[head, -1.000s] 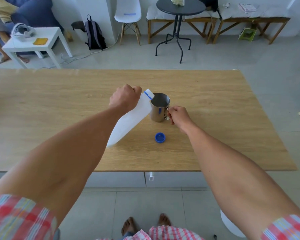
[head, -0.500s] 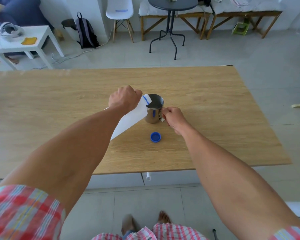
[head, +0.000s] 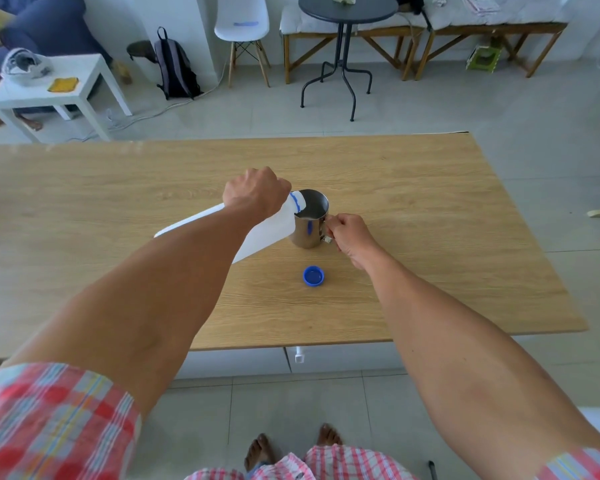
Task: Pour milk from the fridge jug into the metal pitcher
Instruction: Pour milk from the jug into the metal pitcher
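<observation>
1. The jug [head: 271,233] is white plastic, held in the air over the middle of the table [head: 430,209]. Its long axis runs from lower left, under the left forearm, up to the right. The mouth, ringed in blue, points right and down.
2. The mouth hangs over the left rim of the pitcher [head: 309,223], touching it or just above it; which one cannot be told. The base of the jug sticks out to the left of the forearm, raised off the table.
3. The left hand [head: 253,194] is closed in a fist around the top of the jug near the neck, knuckles up. The handle itself is hidden by the hand.
4. The pitcher stands upright on the table, just right of the jug. Some pale liquid shows low inside it, under the jug's mouth. No stream can be made out.
5. The right hand [head: 349,233] pinches the pitcher's handle on its right side, fingers curled shut around it.
6. A blue cap [head: 314,276] lies on the table nearer the person, apart from the pitcher, open side up.
7. The left forearm covers much of the jug's body. Nothing else stands on the table near the two vessels.
8. Beyond the table are a round dark table [head: 347,8], a white chair [head: 241,15], a backpack [head: 174,69], wooden benches and a white side table [head: 66,88].
</observation>
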### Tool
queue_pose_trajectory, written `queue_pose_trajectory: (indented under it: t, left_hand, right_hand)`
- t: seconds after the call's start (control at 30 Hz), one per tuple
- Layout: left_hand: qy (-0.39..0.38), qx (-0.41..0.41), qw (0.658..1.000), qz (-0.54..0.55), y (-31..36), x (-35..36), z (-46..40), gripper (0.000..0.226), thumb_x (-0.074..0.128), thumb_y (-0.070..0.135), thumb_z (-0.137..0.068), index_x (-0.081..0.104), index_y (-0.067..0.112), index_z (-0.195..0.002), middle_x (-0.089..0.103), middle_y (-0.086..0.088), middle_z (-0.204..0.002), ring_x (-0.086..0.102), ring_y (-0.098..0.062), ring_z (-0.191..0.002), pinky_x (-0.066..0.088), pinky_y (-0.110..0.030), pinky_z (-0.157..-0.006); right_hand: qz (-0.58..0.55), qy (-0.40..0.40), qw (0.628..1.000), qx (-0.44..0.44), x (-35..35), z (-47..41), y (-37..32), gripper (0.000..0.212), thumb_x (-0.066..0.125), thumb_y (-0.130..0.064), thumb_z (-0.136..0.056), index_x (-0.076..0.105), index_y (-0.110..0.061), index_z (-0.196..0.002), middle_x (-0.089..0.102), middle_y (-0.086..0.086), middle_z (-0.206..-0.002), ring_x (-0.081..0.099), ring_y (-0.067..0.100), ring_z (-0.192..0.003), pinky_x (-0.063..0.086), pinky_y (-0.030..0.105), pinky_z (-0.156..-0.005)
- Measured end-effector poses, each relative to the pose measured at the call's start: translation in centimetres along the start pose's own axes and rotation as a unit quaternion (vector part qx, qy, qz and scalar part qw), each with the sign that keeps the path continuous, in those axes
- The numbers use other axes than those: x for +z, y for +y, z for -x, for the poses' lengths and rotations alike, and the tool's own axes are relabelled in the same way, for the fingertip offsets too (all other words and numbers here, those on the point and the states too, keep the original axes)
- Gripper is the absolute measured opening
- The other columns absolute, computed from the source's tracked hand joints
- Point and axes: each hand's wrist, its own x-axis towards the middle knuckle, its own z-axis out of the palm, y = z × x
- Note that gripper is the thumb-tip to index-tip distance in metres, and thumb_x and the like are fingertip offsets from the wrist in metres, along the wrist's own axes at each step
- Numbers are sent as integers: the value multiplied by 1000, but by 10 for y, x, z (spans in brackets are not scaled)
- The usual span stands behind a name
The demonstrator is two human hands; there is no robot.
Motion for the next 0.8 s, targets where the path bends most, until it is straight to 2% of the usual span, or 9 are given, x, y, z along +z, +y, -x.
queue_pose_trajectory:
  t: [0.17, 0.27, 0.4, 0.6, 0.8]
  left_hand:
    - [-7, 0, 1000, -13, 2, -2, -2, 34, 40, 33, -100, 57, 10, -82, 54, -6, -75, 48, -22, -60, 34, -33, -57]
    - [-15, -3, 1000, -13, 3, -3, -4, 34, 40, 34, -100, 59, 10, -86, 55, -6, -77, 48, -22, -61, 36, -34, -61]
    - [-20, -3, 1000, -9, 3, -3, -7, 33, 41, 34, -99, 58, 11, -84, 57, -6, -78, 52, -23, -64, 38, -34, -62]
    - [-26, -2, 1000, -14, 2, -4, -8, 33, 41, 34, -99, 52, 13, -77, 57, -6, -80, 50, -22, -63, 39, -34, -62]
    - [-34, -2, 999, -21, 2, -5, -9, 32, 42, 34, -99, 56, 12, -82, 57, -7, -82, 54, -24, -68, 39, -34, -62]
  right_hand:
    - [4, 2, 1000, -1, 0, 0, 0, 41, 51, -24, -106, 53, -16, -65, 54, 2, -68, 44, 15, -59, 36, 30, -57]
    - [2, 0, 1000, 2, -1, 0, -1, 41, 51, -25, -106, 53, -16, -66, 53, 3, -69, 43, 15, -59, 37, 31, -57]
    - [-16, -7, 1000, 10, -1, 1, -2, 39, 51, -26, -106, 53, -15, -69, 51, 6, -70, 40, 16, -56, 34, 31, -52]
    - [-14, -8, 1000, 11, 0, 0, -1, 38, 51, -28, -107, 54, -15, -72, 51, 6, -73, 42, 16, -59, 36, 33, -54]
    - [-11, -11, 1000, 5, -1, -1, -3, 39, 49, -27, -108, 52, -16, -70, 51, 6, -72, 41, 17, -58, 35, 31, -54]
